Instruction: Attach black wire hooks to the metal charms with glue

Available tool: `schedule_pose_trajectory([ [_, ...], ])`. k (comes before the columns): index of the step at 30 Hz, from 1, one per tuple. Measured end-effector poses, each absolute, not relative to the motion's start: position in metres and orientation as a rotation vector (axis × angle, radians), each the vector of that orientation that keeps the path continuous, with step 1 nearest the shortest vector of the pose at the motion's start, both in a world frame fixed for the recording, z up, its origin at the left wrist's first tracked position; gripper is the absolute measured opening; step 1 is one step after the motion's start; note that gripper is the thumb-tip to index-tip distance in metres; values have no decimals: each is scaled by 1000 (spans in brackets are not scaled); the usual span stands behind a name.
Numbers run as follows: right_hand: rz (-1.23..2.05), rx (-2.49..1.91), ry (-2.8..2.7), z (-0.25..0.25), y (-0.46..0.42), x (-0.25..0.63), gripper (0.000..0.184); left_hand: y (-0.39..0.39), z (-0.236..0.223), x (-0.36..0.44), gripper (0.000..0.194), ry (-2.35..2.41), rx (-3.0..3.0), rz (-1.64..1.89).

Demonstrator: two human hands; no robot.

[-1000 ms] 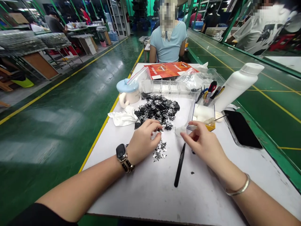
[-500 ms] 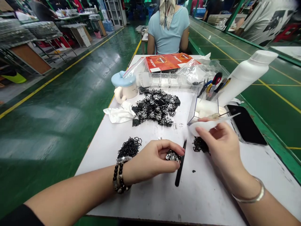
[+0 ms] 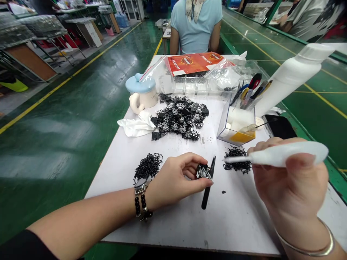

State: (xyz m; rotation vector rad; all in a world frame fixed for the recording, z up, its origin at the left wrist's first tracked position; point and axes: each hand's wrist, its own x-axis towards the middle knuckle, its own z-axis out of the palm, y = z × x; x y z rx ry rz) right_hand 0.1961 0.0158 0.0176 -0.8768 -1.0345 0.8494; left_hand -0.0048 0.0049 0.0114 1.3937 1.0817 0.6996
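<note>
My left hand (image 3: pixel 180 177) pinches a small black-and-silver metal piece (image 3: pixel 203 171) between thumb and fingers. Black tweezers (image 3: pixel 207 193) lie on the table right beside it, partly behind my fingertips. My right hand (image 3: pixel 291 184) is closed around a white squeeze bottle (image 3: pixel 287 153), its thin nozzle pointing left towards the held piece but apart from it. Below and behind that nozzle lies a pile of small black curved bits (image 3: pixel 235 159). A similar pile of black bits (image 3: pixel 148 165) sits behind my left wrist. Farther back is a heap of black-and-silver pieces (image 3: pixel 180 117).
A lidded mug (image 3: pixel 142 92) and crumpled tissue (image 3: pixel 137 124) stand at the left edge. On the right are a clear box (image 3: pixel 235 133) with tools, a leaning white bottle (image 3: pixel 292 79) and a phone (image 3: pixel 280 126). Red packaging (image 3: pixel 189 64) lies behind. A person (image 3: pixel 196 27) sits ahead.
My right hand has lifted the white squeeze bottle from beside the clear box, moved it right and nearer, and turned its nozzle leftward. My left hand has tilted the metal piece slightly.
</note>
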Motion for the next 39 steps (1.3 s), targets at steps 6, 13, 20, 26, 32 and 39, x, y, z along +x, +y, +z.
schedule_pose_trajectory([
  [6, 631, -807, -1310, 16, 4, 187, 13, 4, 10, -2, 37, 1091, 1408, 695],
  [13, 613, -760, -1377, 12, -3, 184, 8, 3, 8, -2, 36, 1108, 1446, 684],
  [20, 625, -766, -1404, 10, -6, 184, 13, 4, 10, -2, 37, 1118, 1467, 645],
  [26, 609, -756, -1422, 11, -6, 186, 14, 4, 8, -2, 37, 1105, 1478, 661],
  [32, 583, -626, -1444, 7, -1, 186, 19, 5, 9, -2, 37, 1108, 1497, 666],
  [39, 599, -633, -1425, 9, -2, 184, 20, 5, 9, -2, 37, 1102, 1505, 670],
])
